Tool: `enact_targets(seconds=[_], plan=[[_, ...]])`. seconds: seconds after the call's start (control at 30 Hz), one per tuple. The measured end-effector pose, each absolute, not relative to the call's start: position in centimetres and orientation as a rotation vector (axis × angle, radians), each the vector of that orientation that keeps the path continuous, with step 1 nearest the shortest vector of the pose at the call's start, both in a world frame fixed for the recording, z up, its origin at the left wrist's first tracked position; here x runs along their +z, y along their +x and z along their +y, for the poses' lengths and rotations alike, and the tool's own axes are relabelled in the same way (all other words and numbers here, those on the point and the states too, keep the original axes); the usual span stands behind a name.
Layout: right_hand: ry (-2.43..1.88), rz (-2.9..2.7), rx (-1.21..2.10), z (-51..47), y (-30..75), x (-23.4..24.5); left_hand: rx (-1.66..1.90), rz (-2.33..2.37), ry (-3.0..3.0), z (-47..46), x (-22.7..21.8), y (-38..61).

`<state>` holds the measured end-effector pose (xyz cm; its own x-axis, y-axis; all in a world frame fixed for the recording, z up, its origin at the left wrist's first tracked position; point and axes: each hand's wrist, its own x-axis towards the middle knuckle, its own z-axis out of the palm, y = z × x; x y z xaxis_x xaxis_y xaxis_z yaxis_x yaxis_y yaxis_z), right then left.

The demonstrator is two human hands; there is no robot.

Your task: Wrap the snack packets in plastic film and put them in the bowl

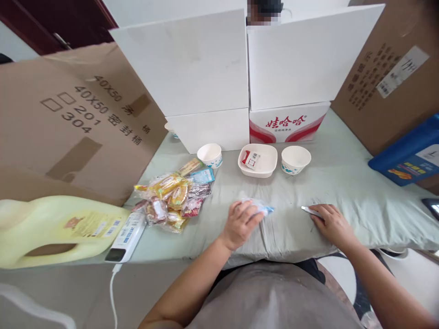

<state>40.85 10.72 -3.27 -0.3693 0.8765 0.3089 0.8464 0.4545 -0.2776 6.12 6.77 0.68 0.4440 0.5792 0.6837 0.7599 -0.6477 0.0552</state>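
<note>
My left hand [240,223] rests on the pale green cloth, fingers curled around a small blue-and-white snack packet [263,209]. My right hand [332,222] lies to the right with its fingers closed on a thin silvery-white object [307,210] whose tip sticks out to the left. A pile of wrapped snacks [173,197] lies left of my left hand. Beyond the hands stand a white paper cup [210,154], a white square dish [258,161] holding a red-and-white packet [250,159], and a second paper cup [295,159].
White boxes [192,59] and a red-printed carton [287,122] wall the back. Large brown cardboard [68,119] stands left and another [387,73] right. A yellow jug [51,228] and a white power strip [126,236] lie at the left; a blue box [408,155] sits right.
</note>
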Motion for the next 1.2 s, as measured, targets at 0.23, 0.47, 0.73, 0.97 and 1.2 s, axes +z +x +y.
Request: enact_targets(seconds=[0.23, 0.47, 0.73, 0.97, 1.2], plan=[[-1.376, -2.295, 0.229, 9.7, 38.3, -0.9, -1.274, -1.062, -2.83, 5.7, -2.3, 7.3], [-0.981, -2.596, 0.293, 8.3, 28.7, 2.5, -1.422, -1.431, -2.584, 6.2, -3.3, 7.2], [-1.358, -2.503, 0.328, 10.5, 33.8, 1.1, -1.387, -1.745, -2.629, 6.2, -3.8, 7.0], [-1.51, -2.164, 0.095, 10.3, 36.1, 0.2, -1.188, -1.517, -2.833, 6.8, -2.8, 7.1], [-1.198, -2.222, 0.342, 10.2, 30.2, 1.4, -1.377, -1.446, -2.899, 6.4, -2.0, 7.0]])
